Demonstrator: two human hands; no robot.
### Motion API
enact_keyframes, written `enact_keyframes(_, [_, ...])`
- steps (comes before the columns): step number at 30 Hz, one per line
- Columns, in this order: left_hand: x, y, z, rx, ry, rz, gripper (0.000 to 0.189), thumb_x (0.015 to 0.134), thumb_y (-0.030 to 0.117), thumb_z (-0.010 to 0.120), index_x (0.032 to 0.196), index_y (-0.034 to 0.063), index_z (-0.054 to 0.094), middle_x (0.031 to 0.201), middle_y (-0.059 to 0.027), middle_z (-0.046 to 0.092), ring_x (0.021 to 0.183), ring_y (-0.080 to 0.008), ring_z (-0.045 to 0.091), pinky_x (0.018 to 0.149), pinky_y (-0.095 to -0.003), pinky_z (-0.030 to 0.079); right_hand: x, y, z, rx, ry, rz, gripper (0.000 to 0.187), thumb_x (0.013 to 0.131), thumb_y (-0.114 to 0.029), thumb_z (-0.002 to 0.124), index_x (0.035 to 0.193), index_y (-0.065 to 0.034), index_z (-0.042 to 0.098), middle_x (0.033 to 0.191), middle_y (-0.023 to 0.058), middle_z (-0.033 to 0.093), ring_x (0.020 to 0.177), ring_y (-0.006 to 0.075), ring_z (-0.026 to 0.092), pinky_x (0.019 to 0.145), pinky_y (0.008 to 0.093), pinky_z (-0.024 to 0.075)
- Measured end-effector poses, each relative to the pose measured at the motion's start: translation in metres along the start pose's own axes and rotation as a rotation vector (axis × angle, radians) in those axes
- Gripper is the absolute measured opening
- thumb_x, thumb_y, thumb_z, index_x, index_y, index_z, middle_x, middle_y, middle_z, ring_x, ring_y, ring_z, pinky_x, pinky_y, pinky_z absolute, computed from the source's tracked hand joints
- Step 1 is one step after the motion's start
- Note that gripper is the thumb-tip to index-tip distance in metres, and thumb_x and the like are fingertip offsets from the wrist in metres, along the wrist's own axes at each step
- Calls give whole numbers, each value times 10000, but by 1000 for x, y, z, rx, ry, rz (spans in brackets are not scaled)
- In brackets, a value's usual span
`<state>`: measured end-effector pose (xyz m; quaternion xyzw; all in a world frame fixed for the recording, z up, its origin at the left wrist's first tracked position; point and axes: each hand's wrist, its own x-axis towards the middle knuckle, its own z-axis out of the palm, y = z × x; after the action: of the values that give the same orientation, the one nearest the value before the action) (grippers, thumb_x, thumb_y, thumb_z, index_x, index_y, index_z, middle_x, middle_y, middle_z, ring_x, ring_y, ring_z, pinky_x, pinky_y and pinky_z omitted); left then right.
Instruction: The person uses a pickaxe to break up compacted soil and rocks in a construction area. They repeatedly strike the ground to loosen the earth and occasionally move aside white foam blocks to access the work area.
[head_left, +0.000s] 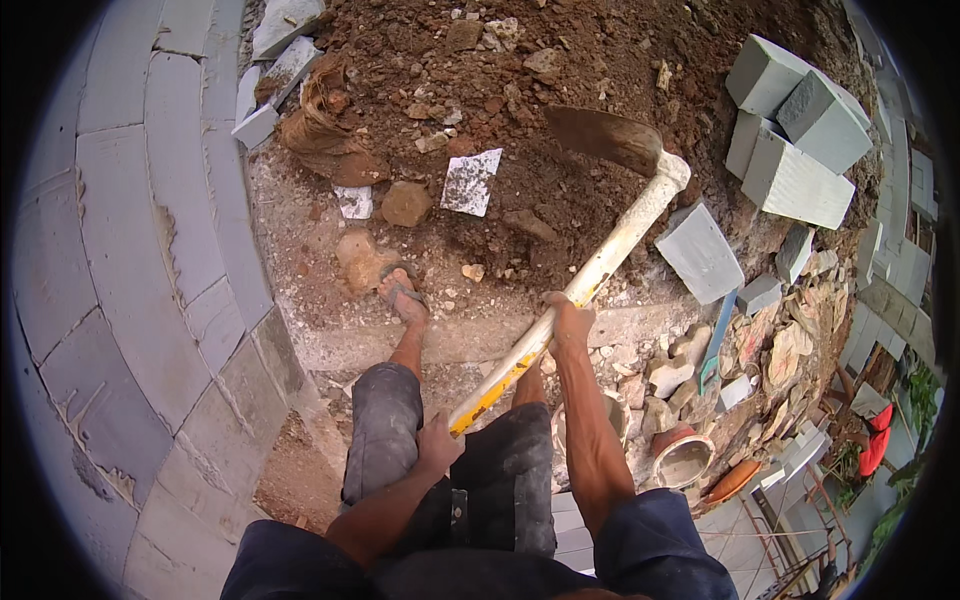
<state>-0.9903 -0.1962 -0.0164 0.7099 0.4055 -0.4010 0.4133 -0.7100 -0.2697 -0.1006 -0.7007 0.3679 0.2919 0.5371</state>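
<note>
A digging hoe with a pale, worn handle (626, 236) and yellow paint near its lower end lies slantwise across the view. My left hand (437, 444) is closed around the butt end of the handle, in front of my thighs. Farther up the shaft, my right hand (571, 322) grips it near the middle. The broad brown metal blade (609, 139) is at the upper right end, over or against loose reddish soil (517, 90); whether it touches cannot be told. A white, speckled flat fragment (471, 181) and a brown stone (406, 204) lie left of the blade.
A light block wall (120, 247) curves along the left. Grey blocks (799, 176) are piled at the right, near a handsaw (718, 337), rubble and a bucket (682, 459). My sandalled foot (405, 294) stands by a concrete edge (465, 337). A person in red (874, 441) is at far right.
</note>
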Motion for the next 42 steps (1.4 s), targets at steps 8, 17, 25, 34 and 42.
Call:
enact_keyframes(8, [90,177,-103,-63,323,329,323,737,113,655,1032,55,538,875,-175,663,851,-394,649,720,-510,486,49,-217,39,204,-185,-295,309,748,-52,745,922,65,518,669,95,548,510,190,559,471,318,518])
enact_keyframes(17, [40,66,45,82,177,-119,476,709,193,728,1114,40,530,872,-217,659,848,-386,655,744,-500,504,77,-3,19,-27,-214,202,147,765,-64,618,828,48,548,615,112,536,477,209,539,466,364,509])
enact_keyframes(25, [-80,53,136,84,98,-211,488,687,165,728,1106,43,510,862,-217,655,828,-399,650,743,-505,514,41,143,-80,-192,-38,-34,593,681,-7,679,1164,102,355,892,163,494,690,238,541,548,346,494])
enact_keyframes(34, [-22,122,88,24,261,206,422,686,152,723,1053,57,538,879,-162,648,820,-355,654,695,-459,515,21,-69,-138,112,-79,34,178,773,-96,629,875,35,564,650,97,530,532,221,537,507,352,506])
enact_keyframes(42, [40,43,-36,150,248,318,273,746,122,637,995,43,556,767,-163,651,749,-374,662,667,-485,511,72,-5,-8,93,12,199,152,767,-51,600,888,40,582,683,111,536,563,241,542,536,380,476])
